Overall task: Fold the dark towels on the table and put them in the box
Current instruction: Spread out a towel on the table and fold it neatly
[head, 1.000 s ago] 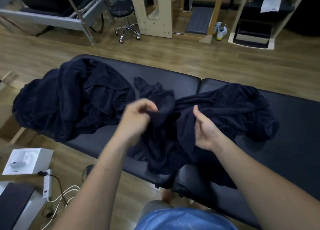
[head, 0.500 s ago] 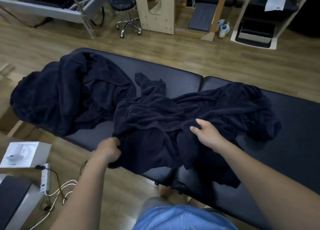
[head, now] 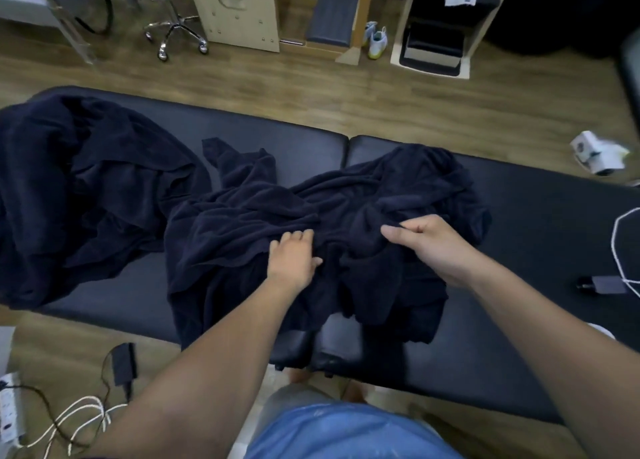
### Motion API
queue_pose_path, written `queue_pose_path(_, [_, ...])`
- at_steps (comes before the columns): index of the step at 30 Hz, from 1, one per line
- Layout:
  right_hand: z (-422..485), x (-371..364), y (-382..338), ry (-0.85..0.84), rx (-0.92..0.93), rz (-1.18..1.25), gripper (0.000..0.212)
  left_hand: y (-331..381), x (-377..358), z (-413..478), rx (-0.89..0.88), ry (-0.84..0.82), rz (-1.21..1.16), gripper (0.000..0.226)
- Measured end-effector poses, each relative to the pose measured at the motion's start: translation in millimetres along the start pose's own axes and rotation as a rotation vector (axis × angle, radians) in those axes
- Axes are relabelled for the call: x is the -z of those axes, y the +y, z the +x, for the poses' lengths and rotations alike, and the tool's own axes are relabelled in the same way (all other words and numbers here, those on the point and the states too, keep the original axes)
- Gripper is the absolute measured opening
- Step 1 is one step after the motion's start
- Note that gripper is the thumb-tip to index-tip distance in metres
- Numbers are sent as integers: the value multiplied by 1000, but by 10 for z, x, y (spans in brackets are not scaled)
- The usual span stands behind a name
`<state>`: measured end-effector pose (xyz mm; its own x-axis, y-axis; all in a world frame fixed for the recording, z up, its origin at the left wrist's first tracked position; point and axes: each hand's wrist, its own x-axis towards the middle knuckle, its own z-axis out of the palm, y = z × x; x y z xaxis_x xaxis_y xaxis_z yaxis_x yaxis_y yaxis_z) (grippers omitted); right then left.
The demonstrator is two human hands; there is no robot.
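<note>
left grip wide, pressing dark towel | right grip pinching its fold | second towel heap crowding surface at 9 o'clock | white cable lying at 3 o'clock

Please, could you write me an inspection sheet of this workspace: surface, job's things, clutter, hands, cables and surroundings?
Surface: black padded table, two sections.
Job's things: middle towel crumpled, hanging over the near edge; left towel heaped; box nothing seen.
Clutter: small dark device on the table's right end.
Hands: left hand rests on the middle towel; right hand pinches a fold of it.
Cables: white cable on the table; white cords and power strip on the floor.
Surroundings: wood floor, wheeled stool, shoes.
</note>
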<state>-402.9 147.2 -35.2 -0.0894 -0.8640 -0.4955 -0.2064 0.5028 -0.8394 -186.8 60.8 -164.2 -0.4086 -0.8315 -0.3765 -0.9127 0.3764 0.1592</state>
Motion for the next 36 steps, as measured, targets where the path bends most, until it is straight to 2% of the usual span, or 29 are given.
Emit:
queue_pose_path(2, [-53,25,-20,-17,20,-54,71,-70,-28,19,44,26,111,39])
queue_pose_path(4, [-87,10,-25,-15,25,-114,71,-130,-31,7,44,89,112,27])
queue_pose_path(5, [-90,-18,-45,-7,31,-120,64,-140,-17,7,43,146,19,26])
queue_pose_path(6, [-66,-49,-80,26,38,-90,55,-122,47,-21,47,221,-171,25])
queue_pose_path(7, [-26,-69,-134,52,42,23,45,-84,163,-64,54,301,-411,23])
queue_pose_path(9, [81,-80,-312,18,55,421,26,6,481,-180,71,455,-826,19])
queue_pose_path(10, [138,-64,-396,-38,66,582,23,46,645,-248,87,522,-933,19])
queue_pose_path(11, [197,-62,-458,-98,76,616,27,81,780,-318,111,560,-1000,22])
queue_pose_path(13, [321,-157,-412,-161,55,336,31,128,918,-432,145,526,-1111,29])
queue_pose_path(16, [486,-416,-123,-133,-19,-183,7,106,854,-539,189,354,-1266,36])
queue_pose_path(18, [549,-503,-211,-52,6,-224,15,56,807,-628,218,332,-1362,38])
queue_pose_path(19, [543,-502,-351,-34,41,-128,24,32,798,-668,227,345,-1404,49])
queue_pose_path(20, [554,-469,-480,-48,60,11,31,8,792,-700,239,354,-1448,60])
queue_pose_path(21, [556,-419,-587,-113,65,100,34,3,802,-724,245,370,-1492,61])
queue_pose_path(22, [545,-373,-645,-196,57,64,34,7,807,-737,256,381,-1529,55])
queue_pose_path(24, [458,-340,-597,-351,0,-322,21,45,859,-766,282,371,-1578,42])
queue_pose_path(26, [430,-312,-500,-316,-7,-577,9,82,905,-778,274,392,-1554,39])
queue_pose_path(27, [437,-280,-513,-232,23,-566,7,103,926,-778,261,405,-1543,40])
queue_pose_path(29, [394,-149,-689,-110,52,-149,11,154,986,-773,245,398,-1522,40])
queue_pose_path(30, [368,-86,-789,-109,50,19,11,211,1042,-770,234,377,-1510,49])
queue_pose_path(31, [336,-24,-861,-140,39,49,13,280,1100,-780,215,356,-1482,58])
queue_pose_path(32, [294,10,-880,-181,17,-65,14,339,1130,-778,187,341,-1468,61])
queue_pose_path(34, [180,2,-881,-221,-16,-302,10,422,1184,-758,128,333,-1464,44])
queue_pose_path(35, [154,32,-898,-176,15,-290,8,460,1224,-751,91,347,-1479,31])
queue_pose_path(36, [143,78,-941,-121,74,-166,9,497,1263,-751,64,346,-1498,24])
